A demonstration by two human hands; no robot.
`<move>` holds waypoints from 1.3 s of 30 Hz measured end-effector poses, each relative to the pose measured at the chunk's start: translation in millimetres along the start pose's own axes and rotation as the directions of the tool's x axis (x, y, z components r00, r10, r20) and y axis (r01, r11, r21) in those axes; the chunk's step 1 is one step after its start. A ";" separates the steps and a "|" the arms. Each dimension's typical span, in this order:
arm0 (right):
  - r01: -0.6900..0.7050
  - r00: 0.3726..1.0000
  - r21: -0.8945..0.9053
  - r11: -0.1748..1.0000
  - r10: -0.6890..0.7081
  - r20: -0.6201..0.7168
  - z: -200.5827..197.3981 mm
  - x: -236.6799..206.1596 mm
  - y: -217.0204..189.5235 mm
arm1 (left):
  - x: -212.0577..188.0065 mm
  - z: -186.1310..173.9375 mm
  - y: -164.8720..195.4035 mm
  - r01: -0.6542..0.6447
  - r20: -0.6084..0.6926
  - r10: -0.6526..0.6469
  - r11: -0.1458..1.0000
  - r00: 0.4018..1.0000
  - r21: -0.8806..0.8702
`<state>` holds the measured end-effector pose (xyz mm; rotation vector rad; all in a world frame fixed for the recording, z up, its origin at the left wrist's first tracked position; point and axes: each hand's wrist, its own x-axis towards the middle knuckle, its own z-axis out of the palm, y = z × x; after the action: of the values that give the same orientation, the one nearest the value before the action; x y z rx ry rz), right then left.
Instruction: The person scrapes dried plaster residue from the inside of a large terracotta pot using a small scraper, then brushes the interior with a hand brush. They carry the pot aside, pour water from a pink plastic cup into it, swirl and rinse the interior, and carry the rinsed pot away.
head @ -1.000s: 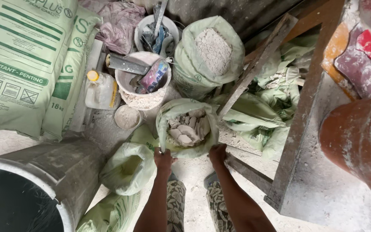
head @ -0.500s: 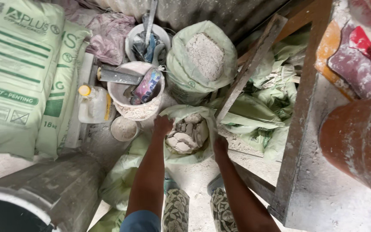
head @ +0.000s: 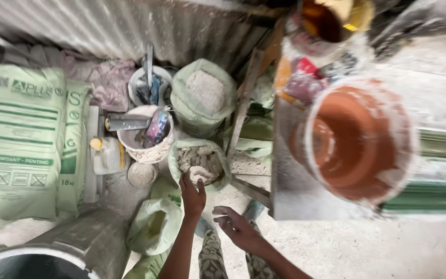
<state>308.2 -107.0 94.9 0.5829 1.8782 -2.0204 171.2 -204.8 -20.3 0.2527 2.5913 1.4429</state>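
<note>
My left hand [head: 193, 195] reaches into an open green sack of pale lumps [head: 200, 161] on the floor, fingers curled over a lump at its near rim. My right hand [head: 237, 226] hovers palm up just below and right of that sack, fingers loosely spread and holding nothing. A larger green sack of white powder [head: 205, 94] stands behind it. A white bucket [head: 145, 139] with a scraper and a coloured pouch sits to the left.
Large printed green bags [head: 21, 144] lean at the left. A terracotta pot [head: 360, 142] stands on a dusty table [head: 290, 191] at the right. A small white cup [head: 141, 174], a crumpled green bag [head: 153, 225] and a dark barrel [head: 32, 261] lie near.
The view has tilted up and right, bringing the terracotta pot closer. My right hand left the sack's rim and drew back, palm up; my left hand stays at the sack.
</note>
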 end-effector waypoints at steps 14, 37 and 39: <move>0.365 0.465 -0.149 0.919 -0.318 -0.826 -305.4 -157.2 -62.8 | 74.7 46.4 285.9 -0.306 0.173 0.373 0.897 0.912 -0.320; 0.003 0.902 -0.716 0.698 -0.311 -0.300 -418.5 -45.8 -120.4 | -6.4 -10.2 336.8 0.201 0.051 -0.195 0.967 0.979 -0.155; 0.009 0.896 -0.633 0.774 -0.288 -0.339 -435.9 -49.7 -126.5 | 5.7 -8.4 334.7 0.216 0.085 -0.209 0.972 0.974 -0.094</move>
<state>322.4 335.6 206.4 0.7245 2.7510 -1.2562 186.3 -36.8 268.9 0.0141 2.3920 1.4541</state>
